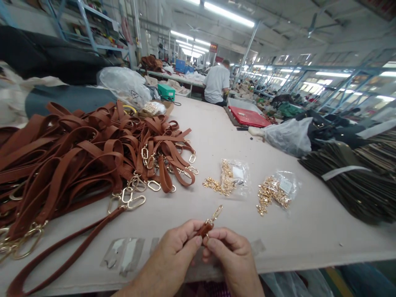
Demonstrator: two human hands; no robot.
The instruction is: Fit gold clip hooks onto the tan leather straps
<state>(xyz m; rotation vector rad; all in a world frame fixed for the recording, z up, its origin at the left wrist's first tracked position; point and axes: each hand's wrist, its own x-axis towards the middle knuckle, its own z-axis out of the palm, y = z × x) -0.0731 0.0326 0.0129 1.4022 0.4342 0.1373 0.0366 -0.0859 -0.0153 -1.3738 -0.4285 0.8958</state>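
Note:
Near the table's front edge, my left hand point(177, 247) is closed around the end of a brown leather strap point(204, 229). A gold-coloured clasp point(218, 212) sticks out from that end, pointing away from me. My right hand point(230, 251) touches the same strap end, thumb and forefinger pinching a small gold-coloured fitting point(207, 236) against it. The fitting's exact kind is hidden by the fingertips. Beyond my hands lie two clear plastic bags, a left one point(244, 175) and a right one point(286, 185), with small gold-coloured metal pieces point(216, 185) spilling out.
A large heap of brown straps point(93, 144) with gold clasps covers the table's left side. One looped strap point(62, 260) reaches the front edge. Stacked dark pieces point(346, 177) lie at the right. Farther off are a red tray point(249, 116), a green box point(166, 92) and a seated person point(216, 82).

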